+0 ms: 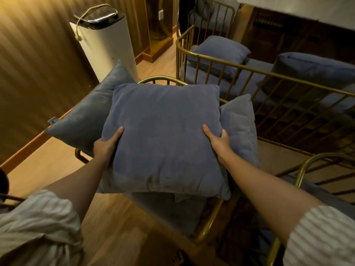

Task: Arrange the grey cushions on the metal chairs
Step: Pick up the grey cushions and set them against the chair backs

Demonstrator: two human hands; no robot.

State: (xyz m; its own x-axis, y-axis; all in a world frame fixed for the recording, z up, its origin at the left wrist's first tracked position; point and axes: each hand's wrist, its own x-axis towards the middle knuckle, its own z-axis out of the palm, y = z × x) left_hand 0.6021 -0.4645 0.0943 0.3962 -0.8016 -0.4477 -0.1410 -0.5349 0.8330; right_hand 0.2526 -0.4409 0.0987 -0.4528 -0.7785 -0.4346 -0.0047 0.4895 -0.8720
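Note:
I hold a square grey cushion (163, 135) by both side edges, flat above a gold metal chair (209, 223). My left hand (107, 144) grips its left edge with the thumb on top. My right hand (217, 141) grips its right edge. A second grey cushion (86, 116) leans at the chair's left side, and a third (240, 127) stands behind my right hand. The chair's grey seat pad (172, 212) shows under the held cushion.
A longer gold metal bench (269, 73) stands beyond, with two grey cushions (219, 52) (315, 73) on its seat. A tall white appliance (107, 43) stands against the wall at the back left. Another gold chair frame (307, 166) is at the right. Wooden floor lies at the left.

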